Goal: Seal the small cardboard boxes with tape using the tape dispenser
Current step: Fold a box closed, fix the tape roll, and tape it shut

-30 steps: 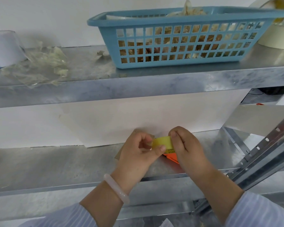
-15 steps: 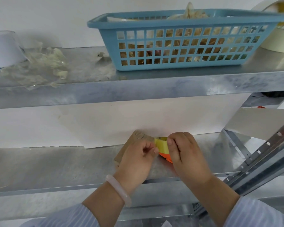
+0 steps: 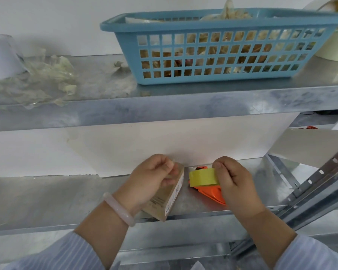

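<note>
A small brown cardboard box (image 3: pixel 165 201) lies tilted over the lower metal shelf (image 3: pixel 47 199). My left hand (image 3: pixel 151 179) grips the box's upper end, and a thin clear strip shows at its fingertips. To the right, my right hand (image 3: pixel 234 184) holds the orange tape dispenser (image 3: pixel 211 193) with its yellowish tape roll (image 3: pixel 202 177). A small gap separates the roll from the box.
On the upper shelf stands a blue plastic basket (image 3: pixel 219 45) filled with packets. Crumpled clear tape scraps (image 3: pixel 39 80) lie to its left and big tape rolls (image 3: pixel 334 45) at the far right. A slanted perforated metal upright (image 3: pixel 316 186) crosses at right.
My hands have drawn apart: the left has pulled the box leftward into plain view, and the right has moved the dispenser to the right. The camera has come closer.
</note>
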A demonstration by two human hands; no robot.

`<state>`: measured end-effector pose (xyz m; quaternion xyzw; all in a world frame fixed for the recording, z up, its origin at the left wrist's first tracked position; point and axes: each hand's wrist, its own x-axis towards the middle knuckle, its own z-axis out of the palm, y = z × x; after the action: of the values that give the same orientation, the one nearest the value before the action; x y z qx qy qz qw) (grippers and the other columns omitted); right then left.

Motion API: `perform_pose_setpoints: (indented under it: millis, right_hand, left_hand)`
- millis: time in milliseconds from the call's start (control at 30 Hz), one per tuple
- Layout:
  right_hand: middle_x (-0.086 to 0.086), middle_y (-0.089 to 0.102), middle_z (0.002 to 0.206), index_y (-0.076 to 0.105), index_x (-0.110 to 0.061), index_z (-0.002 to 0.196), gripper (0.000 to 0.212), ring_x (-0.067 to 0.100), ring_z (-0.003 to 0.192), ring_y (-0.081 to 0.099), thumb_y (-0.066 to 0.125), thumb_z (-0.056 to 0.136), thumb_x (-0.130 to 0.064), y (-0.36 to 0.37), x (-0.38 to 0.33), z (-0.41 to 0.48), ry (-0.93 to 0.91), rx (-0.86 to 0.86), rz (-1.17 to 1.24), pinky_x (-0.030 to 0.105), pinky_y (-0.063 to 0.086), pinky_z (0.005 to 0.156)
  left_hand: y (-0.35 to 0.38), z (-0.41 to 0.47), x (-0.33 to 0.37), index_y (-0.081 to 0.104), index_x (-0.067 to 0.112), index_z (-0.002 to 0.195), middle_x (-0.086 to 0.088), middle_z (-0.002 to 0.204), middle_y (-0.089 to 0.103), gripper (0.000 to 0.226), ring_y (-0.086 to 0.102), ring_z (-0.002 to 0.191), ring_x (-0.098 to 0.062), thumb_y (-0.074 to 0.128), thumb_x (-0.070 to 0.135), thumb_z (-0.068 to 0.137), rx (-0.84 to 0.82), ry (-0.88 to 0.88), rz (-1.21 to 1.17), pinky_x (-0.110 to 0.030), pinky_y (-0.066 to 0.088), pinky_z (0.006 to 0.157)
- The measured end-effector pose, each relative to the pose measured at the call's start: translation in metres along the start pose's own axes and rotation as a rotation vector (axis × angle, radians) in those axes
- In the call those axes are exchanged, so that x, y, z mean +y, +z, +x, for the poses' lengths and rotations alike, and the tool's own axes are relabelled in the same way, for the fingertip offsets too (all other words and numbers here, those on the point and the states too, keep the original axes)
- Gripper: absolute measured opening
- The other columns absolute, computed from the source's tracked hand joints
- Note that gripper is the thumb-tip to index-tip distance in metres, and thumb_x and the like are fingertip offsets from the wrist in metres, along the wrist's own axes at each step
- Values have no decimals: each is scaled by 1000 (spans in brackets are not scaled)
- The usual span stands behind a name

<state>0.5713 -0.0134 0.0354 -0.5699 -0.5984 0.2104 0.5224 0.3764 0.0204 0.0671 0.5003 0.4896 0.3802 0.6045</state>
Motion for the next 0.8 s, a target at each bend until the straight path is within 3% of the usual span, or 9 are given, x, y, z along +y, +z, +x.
perform_pose_setpoints:
  millis: [133, 233, 267, 333, 433, 500, 633, 700, 800]
  right_hand:
    - [-12, 46, 61, 52, -13, 69, 24, 3, 59, 43, 43, 88, -25, 1, -4, 2, 83, 8, 96, 13, 33, 55]
    - [-13, 48, 60, 52, -15, 68, 23, 2, 58, 44, 43, 87, -25, 4, -8, 4, 95, 21, 120, 12, 34, 55]
    - [-13, 48, 60, 52, -14, 68, 23, 1, 58, 44, 43, 86, -24, 5, -9, 4, 97, 26, 124, 12, 34, 54]
    - [-11, 49, 60, 53, -12, 69, 23, 2, 58, 44, 42, 86, -24, 5, -10, 4, 100, 31, 118, 13, 34, 54]
    - [-10, 50, 61, 53, -14, 68, 23, 3, 58, 46, 42, 86, -25, 6, -11, 4, 87, 31, 88, 13, 34, 54]
    - [-11, 50, 61, 52, -17, 67, 23, 3, 59, 46, 43, 86, -26, 7, -13, 5, 79, 31, 81, 12, 35, 54]
    - [-5, 50, 62, 52, -20, 67, 24, 6, 60, 48, 43, 87, -30, 9, -19, 9, 43, 23, 60, 14, 35, 53]
    - [-5, 50, 62, 53, -22, 71, 23, 8, 61, 48, 43, 86, -36, 11, -22, 11, 35, 15, 52, 16, 35, 54]
    - [-6, 49, 60, 54, -24, 71, 30, 8, 59, 46, 41, 82, -49, 16, -26, 10, 7, 0, 84, 19, 35, 53]
  left_hand:
    - [-1, -1, 7, 62, 10, 84, -1, 90, 74, 15, 68, 81, -8, 55, 5, 97, -32, 40, 72, -29, 57, 72]
    - [5, -6, 6, 60, 19, 82, -4, 84, 71, 18, 62, 73, -12, 55, 11, 97, 28, 146, 286, -39, 56, 80]
    - [6, -8, 6, 59, 23, 81, -2, 81, 68, 17, 60, 72, -12, 57, 17, 97, 54, 205, 356, -40, 54, 80]
    - [5, -15, 12, 57, 30, 81, 6, 77, 62, 10, 57, 70, -9, 57, 30, 91, 116, 376, 445, -28, 49, 72]
    - [-2, -29, 33, 56, 27, 83, 15, 83, 54, 7, 53, 76, -8, 54, 31, 88, 229, 714, 596, -13, 39, 69]
    - [-6, -42, 50, 54, 20, 84, 19, 85, 48, 9, 48, 77, -7, 51, 26, 90, 305, 893, 752, -14, 37, 72]
    - [-16, -72, 79, 56, 18, 84, 15, 85, 43, 10, 37, 78, -1, 51, 21, 91, 467, 1046, 948, -12, 35, 73]
    - [-25, -81, 97, 59, 15, 85, 10, 86, 46, 8, 42, 79, -8, 55, 17, 92, 564, 1106, 1032, -16, 36, 75]
    - [-48, -77, 127, 62, 9, 88, -9, 91, 54, 5, 51, 84, -28, 58, 12, 90, 754, 1105, 1231, -37, 41, 76]
